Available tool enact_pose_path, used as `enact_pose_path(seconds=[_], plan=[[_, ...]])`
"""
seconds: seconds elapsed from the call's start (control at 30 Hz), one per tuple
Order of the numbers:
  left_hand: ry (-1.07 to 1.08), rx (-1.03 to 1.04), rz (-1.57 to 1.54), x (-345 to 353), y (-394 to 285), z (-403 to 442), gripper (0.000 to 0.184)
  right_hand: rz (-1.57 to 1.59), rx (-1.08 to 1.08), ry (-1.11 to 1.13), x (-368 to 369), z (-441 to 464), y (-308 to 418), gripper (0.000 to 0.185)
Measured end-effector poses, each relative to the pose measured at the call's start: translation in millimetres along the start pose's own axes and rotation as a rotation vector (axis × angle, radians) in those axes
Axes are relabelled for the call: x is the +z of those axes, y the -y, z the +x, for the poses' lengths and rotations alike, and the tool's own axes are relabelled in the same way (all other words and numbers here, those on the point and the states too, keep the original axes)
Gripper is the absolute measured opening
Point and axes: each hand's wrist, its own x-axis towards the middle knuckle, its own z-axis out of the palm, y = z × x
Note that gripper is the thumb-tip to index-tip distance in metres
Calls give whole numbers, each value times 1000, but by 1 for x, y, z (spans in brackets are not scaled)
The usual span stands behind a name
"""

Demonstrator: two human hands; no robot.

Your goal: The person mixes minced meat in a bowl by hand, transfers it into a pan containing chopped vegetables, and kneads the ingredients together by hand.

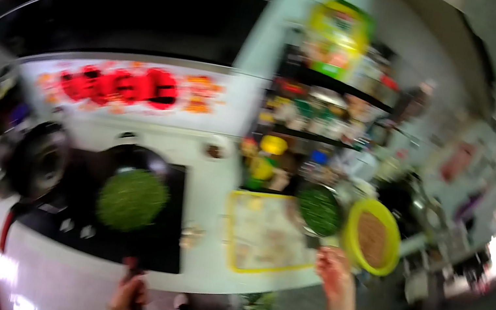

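My left hand is closed round the dark handle of a wok at the counter's front edge. Chopped greens are heaped in the wok, which sits on the black stove. Out to the right, my right hand hovers by the right corner of a yellow-rimmed cutting board, just below a yellow bowl. Its fingers are smeared by motion, so I cannot tell how they are held. Brownish minced food fills the bowl, and beside it stands a round dish of chopped greens.
A second dark pan stands at the stove's left. Behind the board is a black rack crowded with jars and bottles, topped by a yellow-green bag. Leafy greens lie low beyond the counter's front edge.
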Motion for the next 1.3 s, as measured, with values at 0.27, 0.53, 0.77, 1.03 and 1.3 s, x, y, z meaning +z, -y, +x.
enact_pose_path(seconds=[0.27, 0.53, 0.77, 1.03, 1.3], plan=[[-544, 542, 339, 14, -21, -12, 19, 189, -21, -250, -113, -37, 6, 14], [-183, 597, 569, 183, 22, -8, 30, 291, -102, -256, -224, -11, 36, 15], [426, -299, 406, 377, 181, 107, 44, 283, -30, -166, -339, 40, 87, 14], [267, -441, 670, 496, 263, 200, 45, -270, 155, -276, -423, 138, 76, 33], [165, -419, 694, 493, 292, 224, 35, -612, 414, -206, -431, 184, 50, 57]])
